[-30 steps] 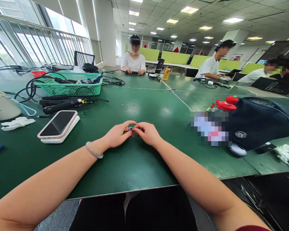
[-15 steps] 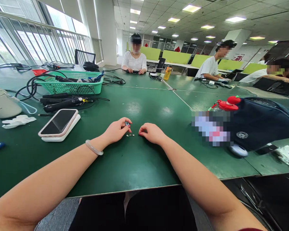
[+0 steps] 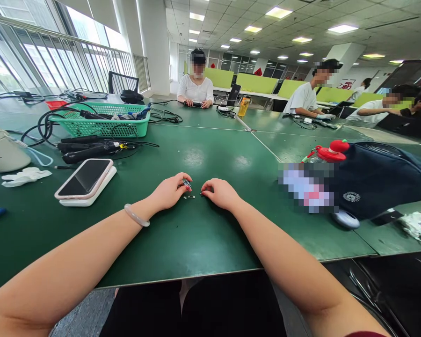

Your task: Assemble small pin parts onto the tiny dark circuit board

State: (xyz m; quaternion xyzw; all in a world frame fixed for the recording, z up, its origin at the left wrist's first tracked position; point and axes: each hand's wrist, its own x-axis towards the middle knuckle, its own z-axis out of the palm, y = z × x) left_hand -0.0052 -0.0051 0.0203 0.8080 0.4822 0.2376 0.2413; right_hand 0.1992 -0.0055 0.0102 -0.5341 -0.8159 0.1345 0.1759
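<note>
My left hand (image 3: 169,191) pinches a small bluish-grey part (image 3: 187,183), perhaps a little circuit board; its exact kind is too small to tell. Just below those fingertips, a small pale rectangular piece (image 3: 192,197) lies on the green table (image 3: 182,243) beside a tiny whitish bit (image 3: 185,197). On the other side of these pieces, my right hand (image 3: 221,193) rests on the tabletop with thumb and fingers pressed together. A tiny dark thing (image 3: 201,194) shows at its fingertips, too small to name. The two hands are a short gap apart.
To the left lie a phone (image 3: 87,179) on a white box, black cable-ended tools (image 3: 91,150) and a green basket (image 3: 126,128). A dark blue bag (image 3: 382,182) and a mouse (image 3: 346,219) are at the right. A person (image 3: 195,89) sits across the table.
The bluish-grey part has turned and tilted slightly in my left fingers. My right hand has barely shifted. The camera view has moved very little.
</note>
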